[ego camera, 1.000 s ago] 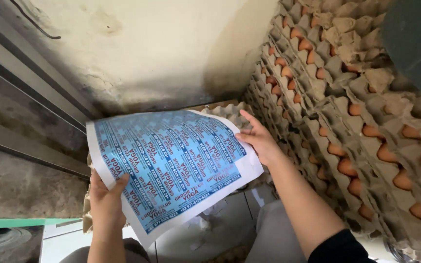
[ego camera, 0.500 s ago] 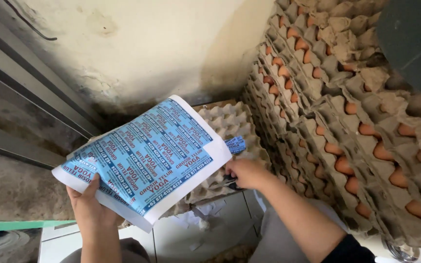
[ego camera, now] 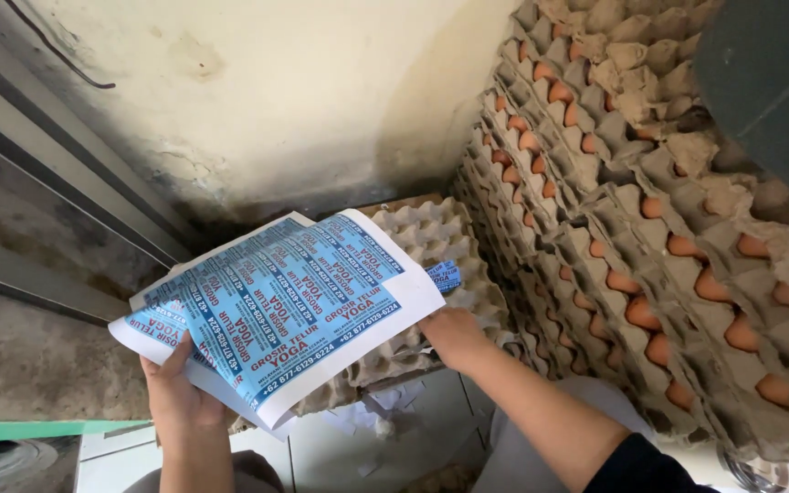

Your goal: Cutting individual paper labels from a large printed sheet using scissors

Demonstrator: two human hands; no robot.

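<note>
Stained wall corner, egg stacks on the right. I see the blue printed sheets [ego camera: 285,306] now lifted and tilted off the empty tray [ego camera: 436,246], which they covered a second ago. Left hand [ego camera: 180,402] grips their lower edge, thumb on top. Right hand [ego camera: 454,333] has dropped under the sheets' right corner onto the tray edge; its fingers are hidden, grip unclear. Egg trays [ego camera: 650,246] cut off at right.

Left hand [ego camera: 178,399] was raised palm-up below the printed sheets [ego camera: 276,315], thumb on top, fingers hidden beneath, pinching their near edge. Right hand [ego camera: 454,333] sat just right of the sheets, knuckles up, fingers curled out of sight; dark-sleeved forearm ran back lower right.
</note>
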